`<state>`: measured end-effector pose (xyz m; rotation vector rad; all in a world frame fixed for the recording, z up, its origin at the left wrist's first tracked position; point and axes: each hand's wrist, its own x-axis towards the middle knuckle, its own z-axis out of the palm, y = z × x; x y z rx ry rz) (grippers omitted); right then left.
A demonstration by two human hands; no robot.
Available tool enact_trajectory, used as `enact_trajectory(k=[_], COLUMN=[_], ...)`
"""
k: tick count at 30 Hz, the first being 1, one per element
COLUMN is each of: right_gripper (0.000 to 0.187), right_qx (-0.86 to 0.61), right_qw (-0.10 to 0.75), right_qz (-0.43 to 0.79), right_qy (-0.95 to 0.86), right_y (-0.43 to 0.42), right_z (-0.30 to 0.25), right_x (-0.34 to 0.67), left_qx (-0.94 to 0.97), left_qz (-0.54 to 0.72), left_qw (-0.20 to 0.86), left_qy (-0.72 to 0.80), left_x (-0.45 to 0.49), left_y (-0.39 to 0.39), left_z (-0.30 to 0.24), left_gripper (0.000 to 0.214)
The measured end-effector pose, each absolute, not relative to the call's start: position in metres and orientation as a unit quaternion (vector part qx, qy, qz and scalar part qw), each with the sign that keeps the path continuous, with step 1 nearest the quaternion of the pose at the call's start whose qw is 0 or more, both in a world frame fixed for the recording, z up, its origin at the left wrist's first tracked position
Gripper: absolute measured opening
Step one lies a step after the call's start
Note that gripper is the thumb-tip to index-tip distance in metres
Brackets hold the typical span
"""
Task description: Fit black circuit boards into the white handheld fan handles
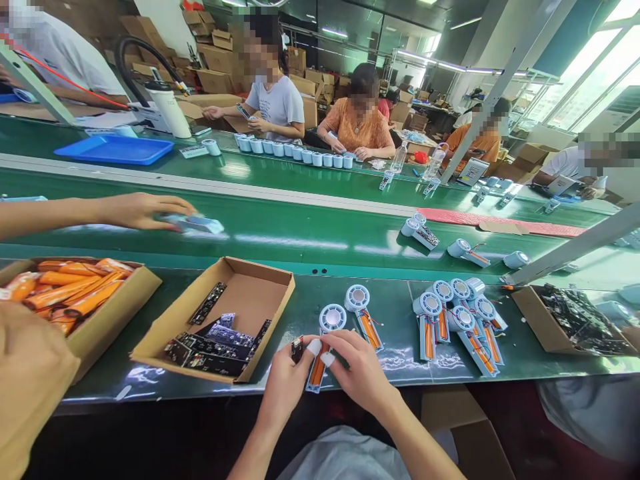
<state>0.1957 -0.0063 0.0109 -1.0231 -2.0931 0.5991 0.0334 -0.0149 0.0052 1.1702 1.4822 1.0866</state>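
My left hand point(286, 375) is closed with a small black circuit board point(297, 349) between its fingers. Beneath both hands lies a light blue handheld fan point(333, 318), its round head away from me and an orange battery point(316, 373) in its handle. Over that handle my right hand point(361, 365) pinches, its fingertips meeting those of the left. What it grips, perhaps a thin wire, is too small to make out. Another handheld fan point(358, 298) with an orange battery rests just beyond my right hand. Left of my hands, a cardboard tray point(260, 273) contains several circuit boards point(215, 347).
Several more handheld fans point(463, 319) are heaped to the right, beside a box of black parts point(545, 327). At left stands a box of orange batteries point(120, 313). A co-worker's hand point(137, 210) holds a light blue piece over the green conveyor point(280, 233). People sit opposite.
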Motion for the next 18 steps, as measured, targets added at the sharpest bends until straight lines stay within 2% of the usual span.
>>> enact_trajectory(k=[7, 10, 14, 18], right_gripper=[0.020, 0.026, 0.028, 0.027], right_qx=[-0.422, -0.428, -0.427, -0.433], right_qw=[0.375, 0.355, 0.316, 0.353], right_qz=[0.207, 0.176, 0.132, 0.135], right_qy=[-0.799, -0.812, -0.837, -0.818], right_y=[-0.014, -0.015, -0.014, -0.011], right_z=[0.002, -0.002, -0.007, -0.015], right_x=[0.187, 0.188, 0.189, 0.187], left_qx=[0.454, 0.407, 0.370, 0.351], left_qz=[0.438, 0.443, 0.428, 0.429], left_qw=[0.481, 0.525, 0.567, 0.578], left_qy=[0.608, 0.602, 0.599, 0.598], left_x=[0.033, 0.035, 0.037, 0.035], left_y=[-0.021, -0.022, -0.024, -0.026], left_z=[0.017, 0.011, -0.001, -0.003], left_gripper=[0.035, 0.036, 0.048, 0.050])
